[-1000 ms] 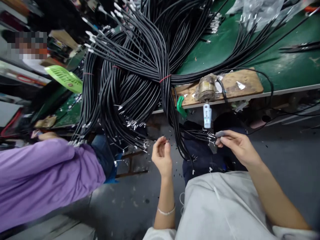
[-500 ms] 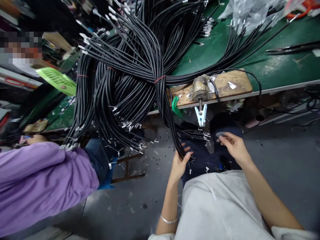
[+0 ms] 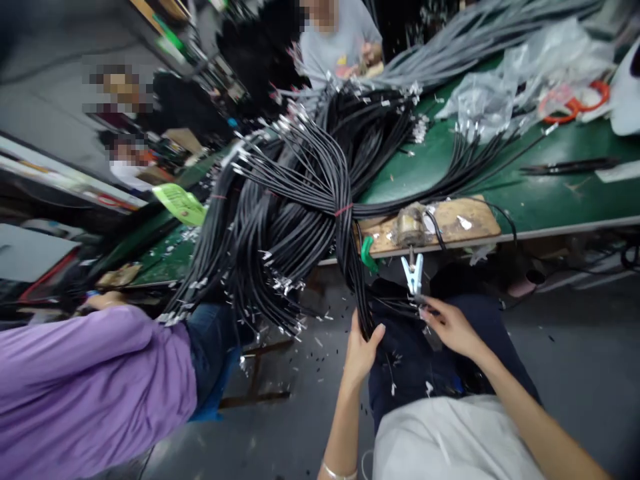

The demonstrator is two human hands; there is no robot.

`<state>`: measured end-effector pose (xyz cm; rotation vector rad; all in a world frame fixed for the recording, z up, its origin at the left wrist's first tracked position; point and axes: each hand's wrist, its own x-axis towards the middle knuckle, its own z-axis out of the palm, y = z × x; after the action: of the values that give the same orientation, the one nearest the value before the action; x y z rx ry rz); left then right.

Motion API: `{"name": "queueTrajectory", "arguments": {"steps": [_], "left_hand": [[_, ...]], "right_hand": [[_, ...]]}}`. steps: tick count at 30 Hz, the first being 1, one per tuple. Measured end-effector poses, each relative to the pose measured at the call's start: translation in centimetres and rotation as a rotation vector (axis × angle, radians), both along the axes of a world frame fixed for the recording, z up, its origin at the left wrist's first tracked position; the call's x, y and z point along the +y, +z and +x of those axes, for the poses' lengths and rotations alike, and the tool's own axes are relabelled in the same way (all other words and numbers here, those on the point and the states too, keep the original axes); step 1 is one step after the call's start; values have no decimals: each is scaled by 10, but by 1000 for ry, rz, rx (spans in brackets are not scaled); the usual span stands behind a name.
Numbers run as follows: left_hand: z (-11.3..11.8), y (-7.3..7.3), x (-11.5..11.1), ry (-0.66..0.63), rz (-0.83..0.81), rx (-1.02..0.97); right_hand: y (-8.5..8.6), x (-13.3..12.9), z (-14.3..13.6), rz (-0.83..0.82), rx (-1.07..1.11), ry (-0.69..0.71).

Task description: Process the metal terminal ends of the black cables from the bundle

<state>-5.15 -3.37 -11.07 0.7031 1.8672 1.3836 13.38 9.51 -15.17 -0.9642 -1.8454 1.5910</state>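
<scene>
Under clip (image 3: 414, 279), at wires (image 3: 399, 305) with right hand (image 3: 456, 328), cannot tell if pinching; below clamp (image 3: 368, 255), gripping cables (image 3: 353, 277) with left hand (image 3: 360, 355).

left of left hand (image 3: 361, 352): co-worker in purple (image 3: 100, 373), wooden stool (image 3: 265, 400) | far beyond it: pale-shirted co-worker (image 3: 340, 50) | beyond right hand (image 3: 454, 328), rightward: clear plastic bag (image 3: 483, 100), orange ring handles (image 3: 575, 107)
</scene>
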Motion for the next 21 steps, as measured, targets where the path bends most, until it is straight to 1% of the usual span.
{"name": "queueTrajectory", "arguments": {"steps": [3, 4, 6, 8, 10, 12, 13, 14, 15, 17, 18, 19, 20, 21], "left_hand": [[-11, 1, 34, 155, 112, 41], [-14, -1, 45, 182, 136, 32], [-16, -9, 62, 195, 161, 8], [-14, -17, 70, 199, 170, -11], [-11, -21, 68, 217, 179, -22], [-10, -19, 62, 226, 197, -27], [-9, -15, 57, 227, 208, -25], [-9, -10, 53, 228, 216, -19], [-9, -4, 49, 234, 224, -9], [-7, 10, 42, 250, 240, 20], [-5, 18, 39, 254, 245, 35], [-2, 26, 37, 256, 248, 55], [2, 35, 35, 260, 246, 78], [6, 44, 33, 261, 234, 115]], "right_hand": [[-4, -7, -9, 48, -37, 44], [-5, -10, -12, 59, -48, 55], [-7, -16, -18, 61, -67, 87], [-8, -22, -19, 37, -84, 114], [-4, -27, -13, 3, -110, 135], [8, -29, 0, 33, -162, 120], [19, -30, 9, 81, -194, 94], [35, -30, 19, 156, -224, 53], [54, -30, 27, 240, -242, 16], [102, -24, 34, 441, -180, -42], [129, -17, 31, 565, -112, -80], [156, -7, 22, 685, -40, -117], [182, 6, 7, 783, 14, -128], [204, 21, -13, 846, 23, -93]]}}
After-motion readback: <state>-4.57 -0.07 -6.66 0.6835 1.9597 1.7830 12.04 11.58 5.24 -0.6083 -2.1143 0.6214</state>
